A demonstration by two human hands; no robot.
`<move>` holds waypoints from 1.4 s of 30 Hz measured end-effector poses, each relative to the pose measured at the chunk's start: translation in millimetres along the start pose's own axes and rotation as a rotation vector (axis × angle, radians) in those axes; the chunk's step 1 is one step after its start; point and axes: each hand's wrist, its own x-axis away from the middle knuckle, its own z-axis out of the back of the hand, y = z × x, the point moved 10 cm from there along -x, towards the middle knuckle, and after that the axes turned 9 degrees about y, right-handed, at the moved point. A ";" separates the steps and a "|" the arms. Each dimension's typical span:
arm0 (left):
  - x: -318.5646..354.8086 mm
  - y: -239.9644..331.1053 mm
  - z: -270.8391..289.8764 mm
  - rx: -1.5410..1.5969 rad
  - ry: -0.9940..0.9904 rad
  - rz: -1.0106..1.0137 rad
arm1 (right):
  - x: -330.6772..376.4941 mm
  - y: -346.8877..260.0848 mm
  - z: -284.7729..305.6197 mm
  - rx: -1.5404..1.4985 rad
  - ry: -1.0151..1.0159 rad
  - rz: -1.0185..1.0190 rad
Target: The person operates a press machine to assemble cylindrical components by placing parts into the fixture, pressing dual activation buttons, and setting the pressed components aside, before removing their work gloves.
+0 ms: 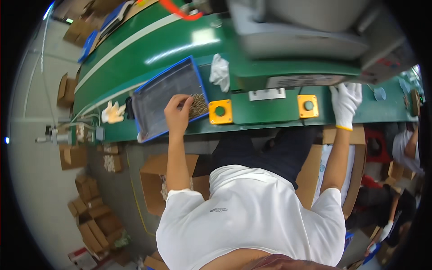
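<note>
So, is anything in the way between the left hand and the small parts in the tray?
Nothing visible is. The left hand is over the tray, inside its rim, right next to the small parts heaped at the tray's right end.

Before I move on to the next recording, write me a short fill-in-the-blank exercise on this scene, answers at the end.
1. The bare left hand is at a tray whose rim is coloured ____.
2. The right hand wears a white ____.
3. The small parts are heaped toward the ____ side of the tray as pictured.
4. The number of yellow button boxes in view is ____.

Answers: blue; glove; right; two.
</note>
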 end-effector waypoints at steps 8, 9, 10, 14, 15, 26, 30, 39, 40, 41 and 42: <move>1.3 -17.4 11.8 -0.044 -0.011 0.024 | -9.0 -119.0 52.0 -1.294 0.048 -0.556; 1.8 -14.2 11.3 -0.044 -0.025 0.012 | -18.5 -146.0 63.6 -1.319 0.050 -0.490; 2.6 -11.2 12.1 -0.048 -0.033 0.004 | -33.9 -168.3 68.7 -1.302 -0.146 -0.466; 0.5 -15.7 -1.3 -0.008 -0.092 0.025 | -49.2 -187.8 74.3 -1.117 0.061 -0.282; 0.4 -15.6 -3.4 -0.027 -0.102 0.016 | -48.6 -191.9 73.8 -1.047 0.148 -0.215; 1.5 -10.6 -9.0 -0.083 -0.142 0.008 | -49.8 -197.6 62.1 -1.066 0.113 -0.181; 3.3 -13.8 -13.4 -0.064 -0.164 0.025 | -59.3 -206.7 57.3 -0.870 -0.019 -0.192; 87.5 98.5 -51.9 -0.009 -0.069 -0.511 | 51.4 -108.6 47.8 -0.770 0.237 -0.149; 90.1 98.6 -54.4 0.014 -0.058 -0.532 | 67.6 -97.2 48.3 -0.718 0.373 -0.177; 89.7 102.1 -50.3 -0.027 0.022 -0.567 | 69.7 -92.5 45.6 -0.777 0.359 -0.187; 88.8 103.2 -48.3 -0.030 0.051 -0.565 | 69.3 -87.0 43.3 -0.832 0.313 -0.184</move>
